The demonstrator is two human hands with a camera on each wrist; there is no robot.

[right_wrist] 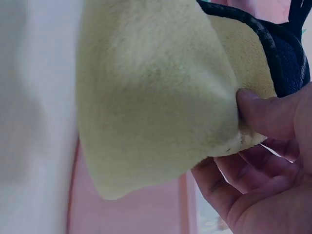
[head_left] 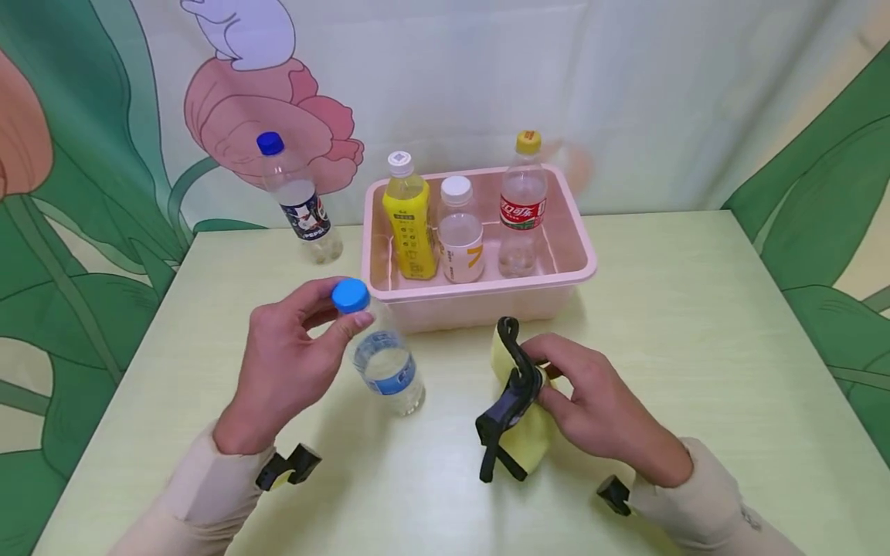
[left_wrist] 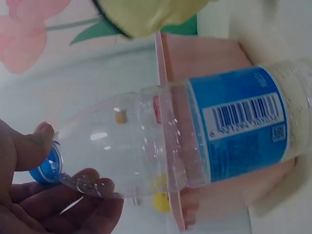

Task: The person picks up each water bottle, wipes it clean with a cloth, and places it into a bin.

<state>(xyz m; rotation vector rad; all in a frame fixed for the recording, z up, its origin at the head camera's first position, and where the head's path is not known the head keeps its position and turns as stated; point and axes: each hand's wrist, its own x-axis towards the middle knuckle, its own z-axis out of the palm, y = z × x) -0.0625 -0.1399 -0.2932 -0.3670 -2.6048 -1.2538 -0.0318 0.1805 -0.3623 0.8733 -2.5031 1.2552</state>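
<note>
My left hand [head_left: 295, 351] grips a clear plastic bottle [head_left: 385, 363] by its neck, just under the blue cap [head_left: 351, 296]. The bottle has a blue label, which shows a barcode in the left wrist view, and it leans slightly over the table. In my right hand [head_left: 591, 394] is a folded yellow cloth [head_left: 528, 432] with dark edging and straps, pinched between thumb and fingers. The right wrist view shows the thumb [right_wrist: 263, 112] pressing into the cloth's soft yellow side. Both hands are in front of the pink bin [head_left: 480, 305].
Inside the bin stand a yellow-labelled bottle [head_left: 412, 232], a white-capped bottle [head_left: 460, 239] and a red-labelled bottle [head_left: 521, 216] with a yellow cap. Left of the bin, a bottle with a dark blue label [head_left: 306, 212] stands tilted in view on the pale table [head_left: 681, 332]. A patterned curtain [head_left: 445, 77] hangs behind.
</note>
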